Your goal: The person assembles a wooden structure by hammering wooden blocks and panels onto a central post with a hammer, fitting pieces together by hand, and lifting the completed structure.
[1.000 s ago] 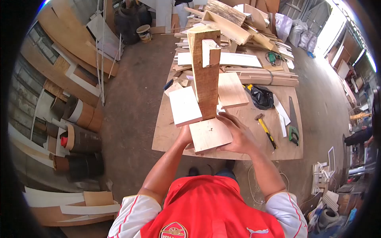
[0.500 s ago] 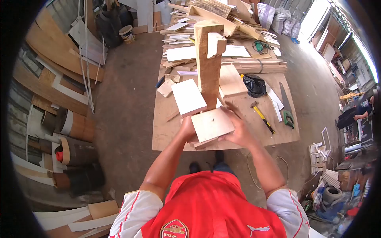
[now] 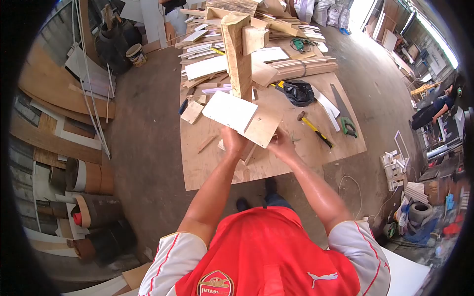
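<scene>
Left hand (image 3: 235,141) and right hand (image 3: 280,145) hold the assembly (image 3: 241,88) between them, fingers partly hidden beneath its boards (image 3: 230,111). The post (image 3: 237,55) extends beyond the grip; a hammer (image 3: 316,130) lies to its right.

On the red shirt (image 3: 256,237) stand a crest (image 3: 216,283) partly legible as "enal" and a leaping-cat logo (image 3: 322,278).

Fingers hidden!

Boards (image 3: 229,112) hide fingers on the left hand (image 3: 235,140) and right hand (image 3: 282,145) toward the near edge of the table (image 3: 207,170); the foot of the post (image 3: 238,59) vanishes there too! By the far left corner, a person (image 3: 173,6) is cropped at the top.
</scene>
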`<act>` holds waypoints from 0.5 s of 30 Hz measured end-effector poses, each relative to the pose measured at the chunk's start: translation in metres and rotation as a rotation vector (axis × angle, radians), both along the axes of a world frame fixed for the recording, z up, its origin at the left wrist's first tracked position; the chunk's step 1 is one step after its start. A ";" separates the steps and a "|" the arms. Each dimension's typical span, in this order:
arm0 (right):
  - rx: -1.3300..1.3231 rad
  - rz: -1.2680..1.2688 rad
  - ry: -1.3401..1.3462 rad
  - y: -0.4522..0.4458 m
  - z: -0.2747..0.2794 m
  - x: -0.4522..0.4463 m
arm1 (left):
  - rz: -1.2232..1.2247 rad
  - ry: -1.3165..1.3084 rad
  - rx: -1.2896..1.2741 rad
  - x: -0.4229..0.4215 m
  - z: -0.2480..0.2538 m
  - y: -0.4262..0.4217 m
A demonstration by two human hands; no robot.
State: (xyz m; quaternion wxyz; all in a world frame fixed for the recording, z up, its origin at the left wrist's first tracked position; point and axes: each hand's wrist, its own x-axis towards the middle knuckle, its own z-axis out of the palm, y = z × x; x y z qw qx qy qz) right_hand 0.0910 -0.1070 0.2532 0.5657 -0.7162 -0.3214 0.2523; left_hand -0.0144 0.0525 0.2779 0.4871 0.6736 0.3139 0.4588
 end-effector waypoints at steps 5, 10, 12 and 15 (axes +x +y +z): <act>0.029 -0.007 0.045 -0.002 -0.010 -0.006 | -0.056 -0.019 -0.055 0.003 -0.033 0.000; -0.038 0.020 -0.051 -0.012 0.002 -0.009 | -0.063 0.254 0.167 -0.006 -0.012 -0.013; -0.052 0.047 -0.055 -0.016 0.005 -0.010 | -0.060 0.151 0.081 -0.001 -0.015 -0.016; -0.026 0.093 -0.060 -0.021 -0.005 -0.003 | -0.075 -0.102 -0.173 0.010 -0.035 -0.014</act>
